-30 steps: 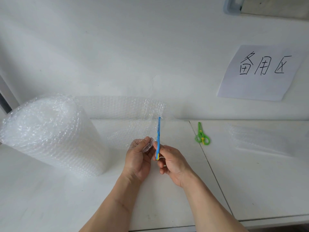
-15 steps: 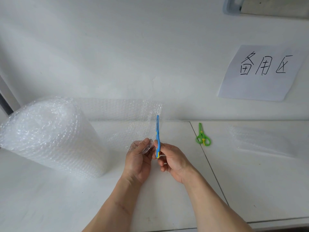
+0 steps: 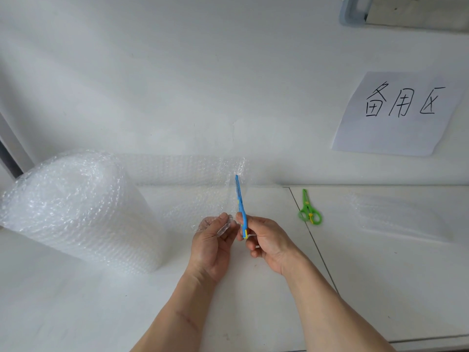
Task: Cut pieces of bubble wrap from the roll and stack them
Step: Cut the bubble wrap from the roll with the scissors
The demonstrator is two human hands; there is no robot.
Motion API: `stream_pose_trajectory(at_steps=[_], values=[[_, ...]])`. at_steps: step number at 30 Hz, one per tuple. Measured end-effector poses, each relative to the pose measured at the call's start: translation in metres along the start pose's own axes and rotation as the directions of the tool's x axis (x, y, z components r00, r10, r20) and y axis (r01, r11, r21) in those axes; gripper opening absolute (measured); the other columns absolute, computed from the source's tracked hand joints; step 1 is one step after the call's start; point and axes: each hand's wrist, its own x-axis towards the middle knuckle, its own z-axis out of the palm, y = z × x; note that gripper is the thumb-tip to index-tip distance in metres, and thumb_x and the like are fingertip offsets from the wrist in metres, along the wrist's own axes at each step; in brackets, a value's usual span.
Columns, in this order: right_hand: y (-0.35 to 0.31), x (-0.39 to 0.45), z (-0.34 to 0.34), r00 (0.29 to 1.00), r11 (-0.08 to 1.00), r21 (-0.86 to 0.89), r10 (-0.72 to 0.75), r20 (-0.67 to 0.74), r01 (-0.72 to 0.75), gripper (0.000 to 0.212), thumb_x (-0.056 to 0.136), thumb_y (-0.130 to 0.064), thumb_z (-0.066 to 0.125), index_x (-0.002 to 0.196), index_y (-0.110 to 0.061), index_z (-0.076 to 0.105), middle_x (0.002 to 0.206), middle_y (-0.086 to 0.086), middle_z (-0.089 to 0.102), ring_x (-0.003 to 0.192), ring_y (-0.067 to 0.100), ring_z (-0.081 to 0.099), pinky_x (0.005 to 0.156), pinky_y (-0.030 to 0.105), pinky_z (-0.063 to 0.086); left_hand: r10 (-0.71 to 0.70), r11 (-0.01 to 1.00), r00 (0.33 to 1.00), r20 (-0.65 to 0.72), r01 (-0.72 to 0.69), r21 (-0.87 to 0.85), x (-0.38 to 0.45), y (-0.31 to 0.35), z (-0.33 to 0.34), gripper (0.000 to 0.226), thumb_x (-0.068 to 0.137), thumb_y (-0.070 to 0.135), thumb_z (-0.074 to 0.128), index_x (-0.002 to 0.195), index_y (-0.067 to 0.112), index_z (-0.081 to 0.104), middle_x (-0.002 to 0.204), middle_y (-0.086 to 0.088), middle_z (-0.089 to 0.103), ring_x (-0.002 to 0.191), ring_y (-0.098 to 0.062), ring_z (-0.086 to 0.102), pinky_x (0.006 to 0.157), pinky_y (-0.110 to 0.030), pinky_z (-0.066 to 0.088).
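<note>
Clear bubble wrap sheet (image 3: 193,199) off big roll (image 3: 76,209), left hand (image 3: 213,245) pinching edge, right hand (image 3: 269,242) gripping blue scissors (image 3: 240,199)

White wall (image 3: 177,72) behind two abutting white tables (image 3: 76,301), paper sign (image 3: 396,115) taped up.

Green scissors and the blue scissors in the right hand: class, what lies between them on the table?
Only bare white table, as the head view shows.

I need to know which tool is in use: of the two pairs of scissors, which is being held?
The blue scissors, gripped in the right hand; the green scissors lie untouched on the table.
</note>
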Motion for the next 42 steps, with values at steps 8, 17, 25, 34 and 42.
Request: stream_pose_trajectory(at_steps=[8,17,25,34,42], values=[[-0.003,0.002,0.005,1.000,1.000,-0.005,-0.012,0.011,0.012,0.037,0.077,-0.061,0.067,0.072,-0.023,0.067,0.072,0.001,0.065,0.049,0.013,0.041,0.046,0.024,0.031,0.000,1.000,1.000,0.019,0.000,-0.004,-0.003,0.002,0.003,0.026,0.088,0.003,0.060,0.069,0.012,0.045,0.069,-0.014,0.063,0.062,-0.025,0.062,0.069,-0.035,0.051],[0.003,0.003,0.008,0.998,0.998,0.006,-0.057,-0.002,0.057,0.033,0.082,-0.053,0.067,0.074,-0.021,0.067,0.072,0.001,0.064,0.049,0.013,0.039,0.046,0.025,0.028,0.000,1.000,1.000,0.031,-0.001,0.003,-0.002,0.002,0.000,0.024,0.085,0.006,0.062,0.071,0.011,0.044,0.072,-0.016,0.059,0.059,-0.024,0.056,0.073,-0.036,0.051],[0.000,0.006,0.007,0.998,0.998,-0.011,-0.062,-0.024,0.062,0.032,0.083,-0.051,0.066,0.075,-0.020,0.066,0.070,0.000,0.066,0.047,0.012,0.038,0.047,0.025,0.027,0.007,1.000,0.999,0.035,-0.007,-0.006,0.001,0.001,-0.001,0.023,0.079,0.008,0.065,0.071,0.012,0.044,0.074,-0.015,0.058,0.062,-0.025,0.057,0.078,-0.038,0.051],[-0.010,0.012,0.006,0.997,0.997,-0.028,-0.074,-0.014,0.074,0.037,0.082,-0.055,0.065,0.074,-0.019,0.064,0.070,0.001,0.067,0.047,0.014,0.037,0.047,0.026,0.027,0.020,0.999,1.000,-0.008,-0.020,-0.026,0.004,-0.002,-0.002,0.021,0.087,0.000,0.059,0.073,0.012,0.047,0.077,-0.013,0.057,0.074,-0.025,0.062,0.088,-0.038,0.051],[-0.010,0.015,0.007,0.996,0.996,-0.008,-0.084,-0.021,0.084,0.039,0.080,-0.058,0.066,0.072,-0.020,0.067,0.070,0.002,0.068,0.047,0.014,0.038,0.046,0.026,0.026,0.015,0.999,1.000,-0.005,-0.015,-0.041,0.005,-0.003,-0.002,0.021,0.088,0.000,0.058,0.074,0.011,0.047,0.077,-0.013,0.058,0.073,-0.024,0.065,0.092,-0.039,0.050]])
